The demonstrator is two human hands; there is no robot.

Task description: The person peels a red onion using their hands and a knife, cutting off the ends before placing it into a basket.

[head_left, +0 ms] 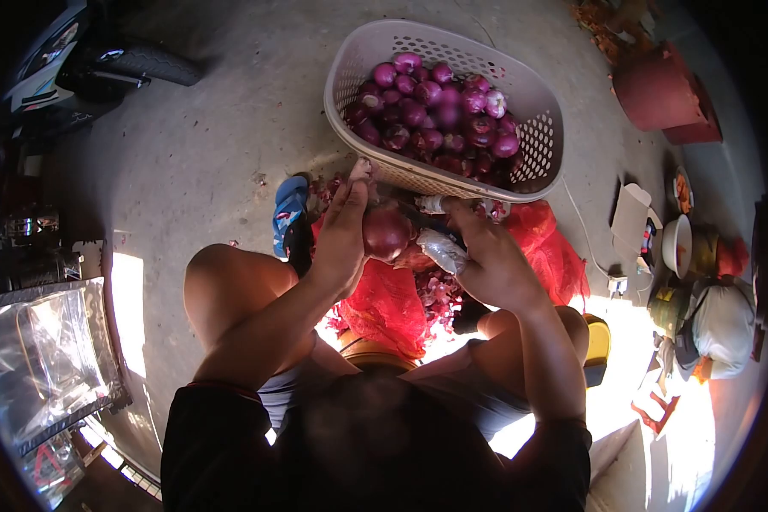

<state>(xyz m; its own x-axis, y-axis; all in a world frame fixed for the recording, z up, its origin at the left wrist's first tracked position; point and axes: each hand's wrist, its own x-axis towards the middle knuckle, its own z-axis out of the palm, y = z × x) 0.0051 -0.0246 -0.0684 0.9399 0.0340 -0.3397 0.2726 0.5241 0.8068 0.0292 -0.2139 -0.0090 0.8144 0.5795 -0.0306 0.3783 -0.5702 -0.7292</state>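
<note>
A large red onion (386, 235) is held in my left hand (343, 239), whose fingers curl along its left side. My right hand (493, 256) is closed on a knife (442, 251) with a silvery wrapped handle; its dark blade is mostly hidden beside the onion. Pale wrapping covers a fingertip on each hand. Below them, a red mesh sack (384, 307) lies between my legs, with purple onion skins (439, 299) heaped on it. Just beyond my hands stands a light plastic basket (343, 111) holding many glossy purple onions (431, 94).
A blue flip-flop (290, 209) lies left of my hands, and a yellow one (598, 341) is by my right knee. A motorcycle wheel (149, 61) is at upper left. Red tubs (661, 90), a white bowl (677, 246) and a cable stand at right.
</note>
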